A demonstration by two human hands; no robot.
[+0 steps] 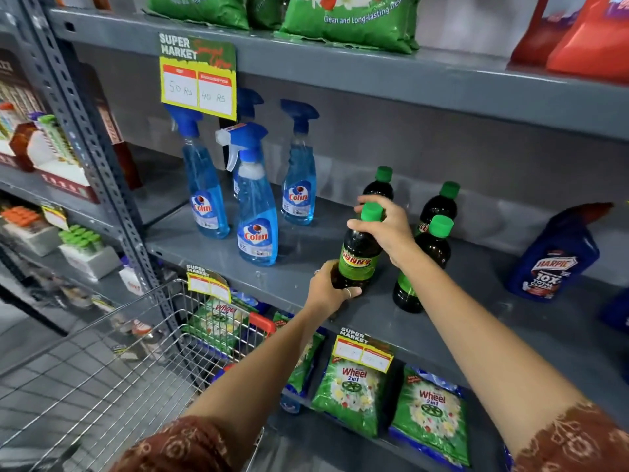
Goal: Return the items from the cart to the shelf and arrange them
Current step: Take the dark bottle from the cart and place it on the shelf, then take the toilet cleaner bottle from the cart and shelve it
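Both hands (384, 229) clasp Sunny bottle (359, 257) on shelf (296, 267); three already placed. Cart (112, 362) looks near-empty.

The price tag (198, 76) hanging from the upper shelf at about 11 o'clock reads "SUPER MARKET", with "50 Rs" and "40 RS" handwritten. The blue spray bottles (257, 212) below it say "Colin". The dark green-capped bottle (359, 257) at centre reads "SUNNY". At 3 o'clock, the blue bottle (553, 260) says "HARPIC 10X". At 5 o'clock, green packets (354, 386) read "Wheel 2in1". A top green bag (350, 22) reads "Clean and Long-lasting".
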